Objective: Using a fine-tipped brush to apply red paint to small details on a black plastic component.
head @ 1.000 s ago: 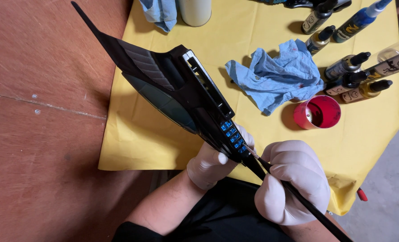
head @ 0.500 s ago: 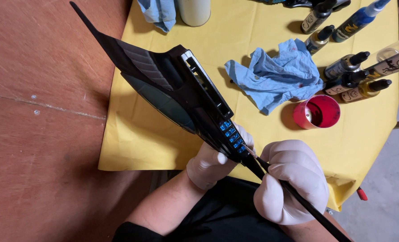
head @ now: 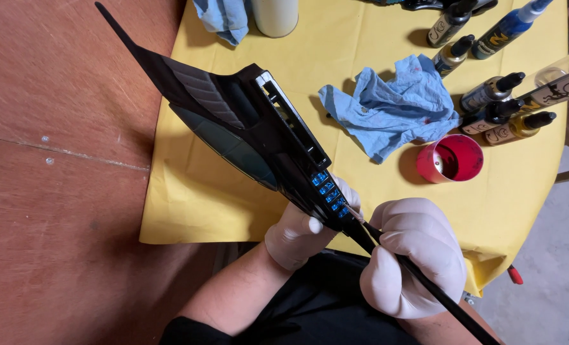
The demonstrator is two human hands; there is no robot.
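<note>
Both hands are wearing pale gloves. The left hand (head: 300, 233) is gripping the narrow rear end of a black model aircraft (head: 246, 131) from beneath, thumb pressing up against its underside. The model is being held in the air above the near edge of the yellow tablecloth (head: 189, 198), its long pointed nose angling up and away to the left over the brown wooden table (head: 48, 191), its rear end sitting right at the hands.

The right hand (head: 415, 255) is closing in a loose fist around a thin black paintbrush (head: 425, 281). The brush handle is running down and to the right out of the fist; the tip is touching the model beside a row of small blue squares (head: 328, 188) near the rear. The two hands are sitting close together, nearly touching, with the rear of the model between them.

Beyond the hands, on the cloth:
- a crumpled blue cloth (head: 390, 105) with reddish spots, just beyond the model;
- a small red cup (head: 450, 158), lying tipped with its opening facing the camera, just right of the blue cloth;
- a cluster of small dropper paint bottles (head: 498, 105) with dark caps, lying near the far right edge;
- a cream cylinder (head: 275, 14) at the top edge, partly cut off;
- a second blue rag (head: 224, 16) just left of it.
</note>
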